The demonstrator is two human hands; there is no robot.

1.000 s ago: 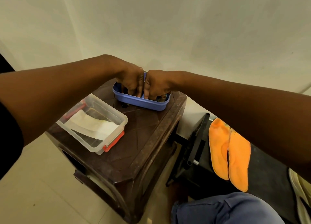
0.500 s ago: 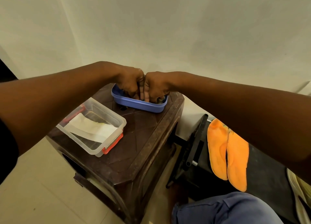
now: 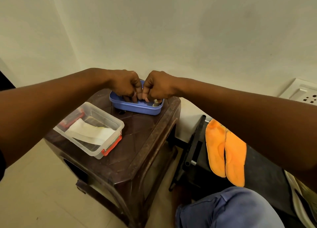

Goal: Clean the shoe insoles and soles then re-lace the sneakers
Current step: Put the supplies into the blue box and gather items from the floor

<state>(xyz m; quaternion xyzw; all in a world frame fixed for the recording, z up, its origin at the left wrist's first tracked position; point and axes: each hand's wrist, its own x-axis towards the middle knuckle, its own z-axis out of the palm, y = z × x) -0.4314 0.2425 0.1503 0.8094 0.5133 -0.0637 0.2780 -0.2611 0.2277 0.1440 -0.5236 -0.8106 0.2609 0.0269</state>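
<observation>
My left hand (image 3: 125, 85) and my right hand (image 3: 159, 87) are curled into fists, knuckles almost touching, with the fingertips down inside a blue tub (image 3: 137, 108). What the fingers pinch is hidden. A small grey object (image 3: 155, 103) stands in the tub's right corner. Two orange insoles (image 3: 216, 150) (image 3: 235, 161) lie side by side on a black bench to the right. The edge of a pale sneaker (image 3: 301, 200) shows at the lower right, partly under my right forearm.
The tub sits at the far edge of a dark brown plastic stool (image 3: 137, 152). A clear box with red clips (image 3: 111, 125) holding a white cloth (image 3: 91, 133) stands on its left. A black frame (image 3: 193, 142), my knee (image 3: 228, 210) and a wall socket (image 3: 301, 92) are on the right.
Both fists stay together in the blue tub, with a slight gap opening between them. The view has shifted a little; nothing else moved.
</observation>
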